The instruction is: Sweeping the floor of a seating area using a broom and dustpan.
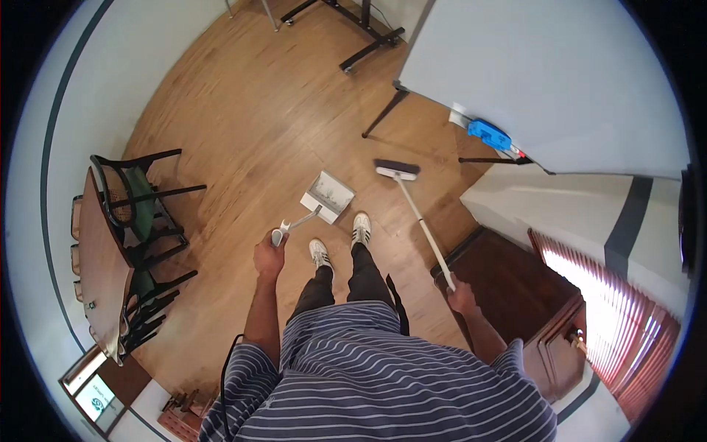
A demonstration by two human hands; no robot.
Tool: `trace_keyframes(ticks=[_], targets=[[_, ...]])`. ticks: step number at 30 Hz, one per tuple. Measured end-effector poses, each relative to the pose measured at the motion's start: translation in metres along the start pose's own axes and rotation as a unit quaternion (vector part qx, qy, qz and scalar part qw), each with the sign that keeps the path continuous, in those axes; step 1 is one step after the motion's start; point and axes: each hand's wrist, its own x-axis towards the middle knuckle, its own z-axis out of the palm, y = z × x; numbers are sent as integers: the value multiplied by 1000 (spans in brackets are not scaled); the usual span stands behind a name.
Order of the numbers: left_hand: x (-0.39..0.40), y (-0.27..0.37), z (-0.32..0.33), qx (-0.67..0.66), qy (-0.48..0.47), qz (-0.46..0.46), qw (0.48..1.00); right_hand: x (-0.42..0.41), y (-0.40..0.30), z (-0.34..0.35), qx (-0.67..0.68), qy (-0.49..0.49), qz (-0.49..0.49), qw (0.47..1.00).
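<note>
My left hand [270,255] is closed around the upper end of a long-handled dustpan [326,212]. Its white pan rests on the wood floor just ahead of my shoes, and some grey debris [330,190] shows inside. In my right hand [463,297] is the pale pole of a broom [421,221]. The broom's white head with dark bristles [396,167] is at the floor, ahead and to the right of the dustpan, apart from it.
Dark chairs with green seats [138,193] stand by a wooden table [102,248] on the left. A whiteboard [530,72] on dark legs holds a blue object [489,134] at its lower edge. Right of me is a dark brown wooden cabinet [508,287]. A wheeled stand [364,33] is at the far end.
</note>
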Motion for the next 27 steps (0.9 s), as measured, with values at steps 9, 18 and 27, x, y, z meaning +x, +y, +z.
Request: trace_keyframes(ticks=[9,18,27], targets=[[-2,-10,-17,31,-13,37,999,25,4,-46,123,167,-7,978],[-10,-22,-17,49,-48,30,997,299,-4,-123,117,82,151,978],[-8,-24,-17,107,-35,42,993,385,-29,-49,-288,-4,-55,956]])
